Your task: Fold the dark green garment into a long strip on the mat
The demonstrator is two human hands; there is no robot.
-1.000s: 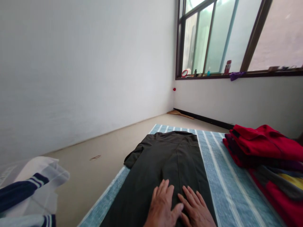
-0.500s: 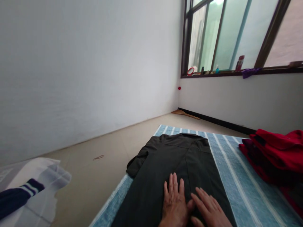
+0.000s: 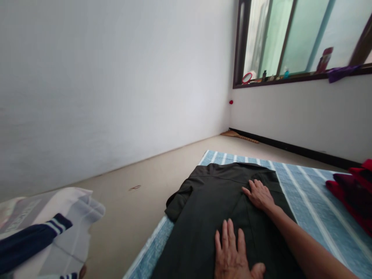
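Observation:
A dark, nearly black garment, perhaps a shirt or jacket (image 3: 200, 217), lies spread on a blue mat with white stripes (image 3: 310, 205). One sleeve is tucked in a fold at its left side. My left hand (image 3: 232, 252) rests flat on the lower middle of the cloth, fingers spread. Farther up, on the right part near the collar end, my right hand (image 3: 259, 194) lies palm down with fingers stretched out. Neither hand grips the fabric. The garment's near end runs out of the picture.
At the right edge is a stack of red and dark folded clothes (image 3: 351, 193). To the left, a navy sleeve with white bands (image 3: 35, 238) lies on pale grey cloth (image 3: 72, 205). A brown hand broom (image 3: 240, 135) sits by the far corner, under a window sill with small items.
My right hand has moved up and away from beside the left hand toward the garment's far right part. My left hand stays on the cloth. The view has turned left.

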